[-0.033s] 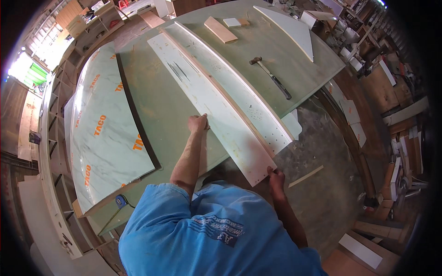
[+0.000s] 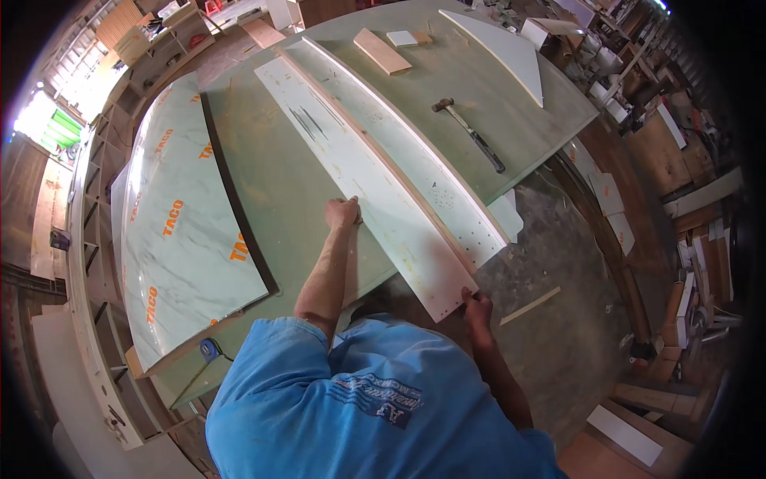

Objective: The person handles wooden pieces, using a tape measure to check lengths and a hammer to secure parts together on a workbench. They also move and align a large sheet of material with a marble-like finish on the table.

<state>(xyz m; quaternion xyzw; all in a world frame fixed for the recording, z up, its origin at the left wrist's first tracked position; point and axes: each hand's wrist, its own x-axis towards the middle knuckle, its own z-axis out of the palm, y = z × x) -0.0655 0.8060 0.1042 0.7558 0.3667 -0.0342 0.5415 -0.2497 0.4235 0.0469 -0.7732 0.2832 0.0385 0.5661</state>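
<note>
Bare green bench [image 2: 279, 184] at 10 o'clock of my left hand [image 2: 343, 212], passable. Long white panel [image 2: 359, 172] blocks 3 o'clock. Hammer [image 2: 471, 133] at 2, probably well clear.

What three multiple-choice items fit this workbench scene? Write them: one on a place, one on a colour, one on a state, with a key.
1. Where does the hammer lie?
A. on the green tabletop, right of the long white boards
B. on the floor
C. in the right hand

2. What colour is the person's shirt?
A. red
B. blue
C. white

3. How does the left hand meet the near white board?
A. it is lifted well above it
B. it presses against the board's left edge
C. it grips the hammer

Key: 1 A, the hammer rests on the bare green tabletop beyond the boards. 2 B, the shirt is blue. 3 B, the left hand sits at the board's left edge while the right hand holds its near corner.
</note>
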